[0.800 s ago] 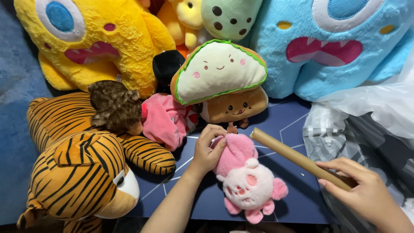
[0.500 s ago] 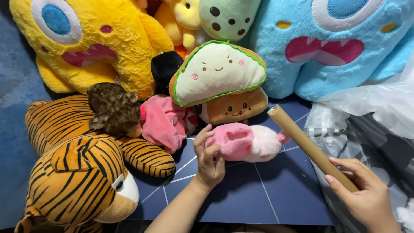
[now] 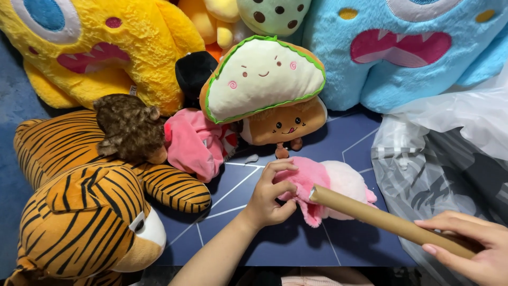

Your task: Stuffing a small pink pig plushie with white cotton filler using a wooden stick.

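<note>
Left hand [image 3: 270,193] pinches pink toy [image 3: 328,185], fingers closed on its edge. Right hand [image 3: 473,246] grips cardboard tube [image 3: 381,220], tip touching toy from 4 o'clock.

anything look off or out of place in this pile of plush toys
One thing stands out: a brown cardboard tube, the only non-plush item, held by the right hand with its open end against the pink and white plush. That plush lies on its side on the dark blue mat, gripped by the left hand. Nothing looks torn.
</note>
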